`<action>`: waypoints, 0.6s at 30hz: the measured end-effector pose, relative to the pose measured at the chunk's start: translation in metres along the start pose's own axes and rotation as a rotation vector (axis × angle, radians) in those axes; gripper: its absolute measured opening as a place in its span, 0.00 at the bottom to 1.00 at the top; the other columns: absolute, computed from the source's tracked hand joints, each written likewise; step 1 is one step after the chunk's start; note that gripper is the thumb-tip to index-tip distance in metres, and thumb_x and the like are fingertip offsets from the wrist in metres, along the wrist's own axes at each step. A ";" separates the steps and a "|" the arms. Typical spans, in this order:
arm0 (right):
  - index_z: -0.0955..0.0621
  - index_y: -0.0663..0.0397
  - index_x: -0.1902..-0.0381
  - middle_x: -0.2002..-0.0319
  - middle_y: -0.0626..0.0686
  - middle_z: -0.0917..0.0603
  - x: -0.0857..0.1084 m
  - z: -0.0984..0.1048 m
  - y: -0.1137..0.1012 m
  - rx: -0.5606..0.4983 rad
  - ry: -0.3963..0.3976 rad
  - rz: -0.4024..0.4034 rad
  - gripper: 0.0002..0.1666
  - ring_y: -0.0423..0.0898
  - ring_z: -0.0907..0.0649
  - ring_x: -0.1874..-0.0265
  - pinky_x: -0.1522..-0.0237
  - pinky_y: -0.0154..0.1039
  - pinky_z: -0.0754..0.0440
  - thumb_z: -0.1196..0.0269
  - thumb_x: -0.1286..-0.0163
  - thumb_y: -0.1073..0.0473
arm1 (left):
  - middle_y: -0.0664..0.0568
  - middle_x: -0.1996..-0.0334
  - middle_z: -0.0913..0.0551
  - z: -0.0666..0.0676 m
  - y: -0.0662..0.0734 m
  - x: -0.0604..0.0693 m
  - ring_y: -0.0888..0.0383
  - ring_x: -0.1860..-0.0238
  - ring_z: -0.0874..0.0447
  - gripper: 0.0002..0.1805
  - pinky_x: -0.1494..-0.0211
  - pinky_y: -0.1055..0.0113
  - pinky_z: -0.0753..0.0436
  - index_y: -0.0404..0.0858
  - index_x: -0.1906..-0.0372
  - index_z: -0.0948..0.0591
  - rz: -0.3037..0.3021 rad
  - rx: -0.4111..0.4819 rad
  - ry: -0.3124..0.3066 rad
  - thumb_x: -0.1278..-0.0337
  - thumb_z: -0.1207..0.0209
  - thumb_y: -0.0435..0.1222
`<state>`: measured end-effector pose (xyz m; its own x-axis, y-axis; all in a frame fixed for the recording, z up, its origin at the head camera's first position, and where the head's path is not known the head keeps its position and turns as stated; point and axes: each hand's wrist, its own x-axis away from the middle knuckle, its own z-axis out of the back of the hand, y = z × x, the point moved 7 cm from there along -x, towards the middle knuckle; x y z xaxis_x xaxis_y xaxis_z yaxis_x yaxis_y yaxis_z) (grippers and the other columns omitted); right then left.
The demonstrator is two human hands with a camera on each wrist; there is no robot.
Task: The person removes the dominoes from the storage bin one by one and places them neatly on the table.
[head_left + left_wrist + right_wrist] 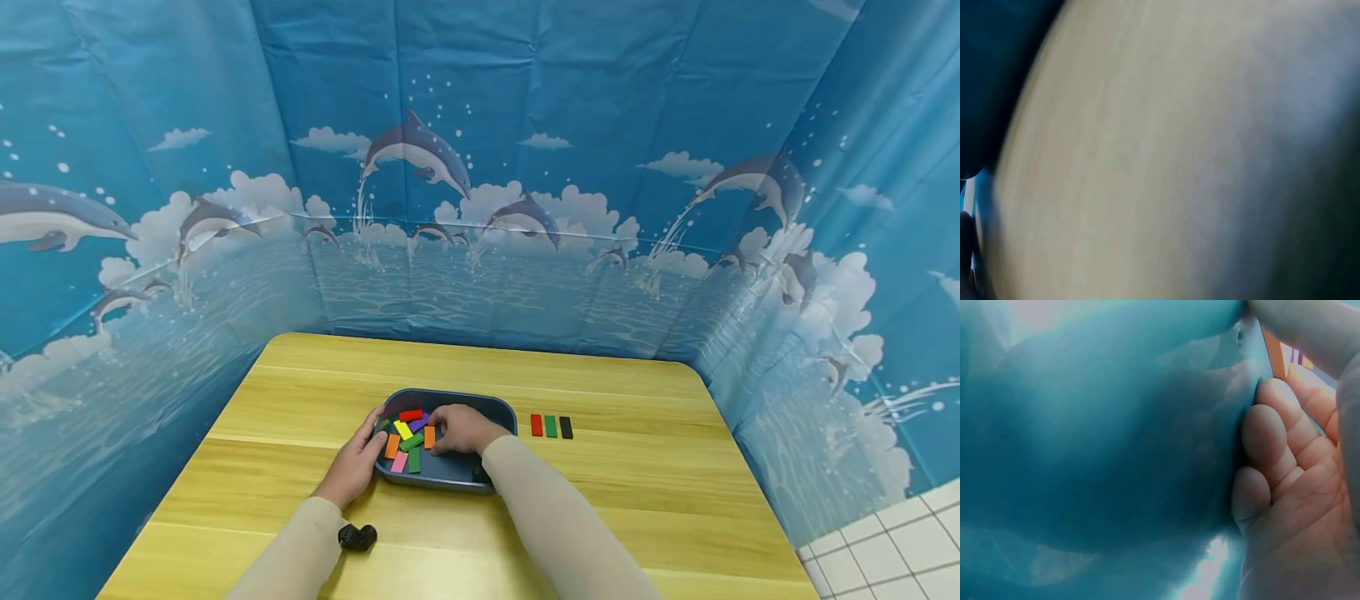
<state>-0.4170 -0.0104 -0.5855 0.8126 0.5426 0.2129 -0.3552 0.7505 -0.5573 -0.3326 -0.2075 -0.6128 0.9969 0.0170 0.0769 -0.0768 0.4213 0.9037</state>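
Observation:
A dark blue-grey rectangular tray (491,403) stands on the table, with small flat blocks in several colours gathered toward its left side. My left hand (357,463) grips the tray's left end, its thumb over the rim. Inside the tray, my right hand (463,430) pinches an orange block (430,437) between thumb and fingers. In the right wrist view, part of the orange block (1276,355) shows beside the thumb. Around it lie a green block (412,442), a yellow block (403,430) and a red block (411,415). The left wrist view is too blurred to show the hold.
Right of the tray, a red block (536,425), a green block (551,427) and a black block (566,427) stand in a row on the wooden table (637,500). A dolphin-print curtain (480,275) surrounds the table's back and sides. A black device (357,537) sits at my left wrist.

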 end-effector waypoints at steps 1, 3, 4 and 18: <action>0.15 0.48 0.42 0.72 0.45 0.22 0.000 0.000 0.000 0.003 0.000 0.000 0.28 0.41 0.25 0.74 0.69 0.34 0.27 0.20 0.39 0.51 | 0.45 0.16 0.41 0.000 0.000 0.000 0.38 0.17 0.43 0.30 0.16 0.35 0.44 0.68 0.17 0.44 0.000 0.001 -0.003 0.15 0.55 0.53; 0.15 0.48 0.43 0.73 0.45 0.23 0.001 0.000 -0.001 0.009 0.000 -0.001 0.27 0.41 0.25 0.74 0.69 0.34 0.27 0.21 0.38 0.52 | 0.46 0.16 0.42 -0.001 0.000 0.000 0.38 0.16 0.45 0.30 0.16 0.34 0.45 0.69 0.17 0.44 0.009 0.006 -0.007 0.15 0.55 0.53; 0.15 0.47 0.44 0.73 0.45 0.23 0.001 0.001 -0.001 0.008 0.000 -0.001 0.26 0.41 0.25 0.74 0.69 0.34 0.28 0.21 0.38 0.52 | 0.46 0.15 0.42 -0.001 0.000 0.000 0.38 0.16 0.45 0.30 0.16 0.34 0.46 0.69 0.17 0.44 0.011 0.006 -0.008 0.15 0.55 0.53; 0.15 0.51 0.42 0.69 0.44 0.19 0.008 0.013 -0.001 -0.019 -0.012 0.010 0.24 0.40 0.23 0.69 0.62 0.34 0.21 0.24 0.36 0.59 | 0.45 0.15 0.44 -0.001 0.008 0.007 0.38 0.16 0.47 0.30 0.16 0.36 0.46 0.67 0.16 0.46 0.004 -0.002 -0.013 0.14 0.57 0.53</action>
<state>-0.4161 -0.0017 -0.5723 0.8034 0.5546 0.2165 -0.3545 0.7378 -0.5744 -0.3262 -0.2030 -0.6060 0.9963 0.0070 0.0857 -0.0806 0.4233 0.9024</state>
